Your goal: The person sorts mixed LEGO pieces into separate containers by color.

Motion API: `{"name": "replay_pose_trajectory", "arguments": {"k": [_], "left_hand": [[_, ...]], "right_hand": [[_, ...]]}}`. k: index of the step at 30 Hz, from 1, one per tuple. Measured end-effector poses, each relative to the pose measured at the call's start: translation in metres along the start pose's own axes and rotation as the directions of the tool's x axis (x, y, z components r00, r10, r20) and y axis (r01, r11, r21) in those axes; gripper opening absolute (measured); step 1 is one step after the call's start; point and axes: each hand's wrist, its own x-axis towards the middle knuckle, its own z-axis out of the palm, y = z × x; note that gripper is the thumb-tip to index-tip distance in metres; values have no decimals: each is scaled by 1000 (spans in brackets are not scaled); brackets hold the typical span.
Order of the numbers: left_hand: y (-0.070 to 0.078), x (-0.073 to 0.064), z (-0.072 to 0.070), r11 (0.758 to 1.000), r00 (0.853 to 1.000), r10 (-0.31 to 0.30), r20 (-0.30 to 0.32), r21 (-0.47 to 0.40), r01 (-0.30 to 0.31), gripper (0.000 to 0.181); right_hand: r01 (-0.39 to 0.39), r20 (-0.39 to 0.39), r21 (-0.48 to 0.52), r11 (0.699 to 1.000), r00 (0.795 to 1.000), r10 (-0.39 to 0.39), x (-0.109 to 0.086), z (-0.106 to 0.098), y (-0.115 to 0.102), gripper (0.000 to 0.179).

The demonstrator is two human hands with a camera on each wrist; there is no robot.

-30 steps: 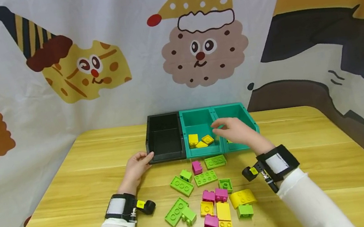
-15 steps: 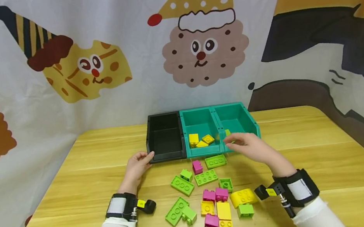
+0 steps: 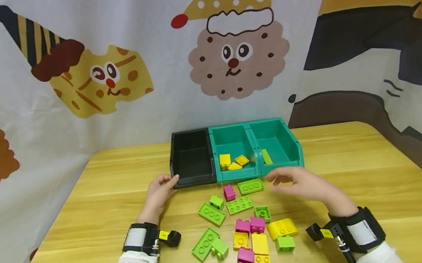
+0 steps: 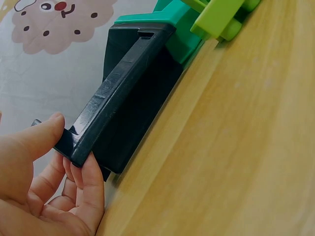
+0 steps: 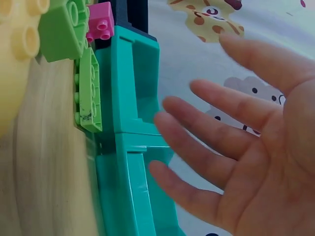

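Observation:
My left hand grips the front left corner of the black bin. In the left wrist view its thumb lies over the bin's rim and the fingers are beneath. The right hand, holding nothing, hovers in front of the right teal bin; its fingers are spread in the right wrist view. A green brick lies in that bin. Several yellow bricks lie in the middle teal bin. Closest to the right hand on the table is a long green brick.
Loose green, pink and yellow bricks spread over the wooden table before the bins, among them a pink brick, a yellow arched brick and a green plate. A printed cloth hangs behind the bins.
The right hand has drawn back from above the teal bins toward me and slightly right, uncovering the green brick in the right bin. My left hand has stayed on the black bin.

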Motion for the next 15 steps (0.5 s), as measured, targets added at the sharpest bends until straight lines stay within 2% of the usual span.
{"name": "replay_pose_trajectory", "arguments": {"k": [4,8,12,15], "left_hand": [[2,0,-1,1000,1000,0,-3,7,0,25],[3,-1,0,1000,1000,0,5,17,0,25],[3,-1,0,1000,1000,2,2,6,-2,23],[1,-1,0,1000,1000,3,5,-2,-3,22]], "right_hand": [[-24,149,-27,999,988,28,-4,-1,-7,50],[-96,282,-75,993,953,113,-9,-2,-21,60],[-205,328,-135,969,914,239,-13,3,-33,61],[-243,339,-153,958,898,282,-15,7,-37,56]]}}
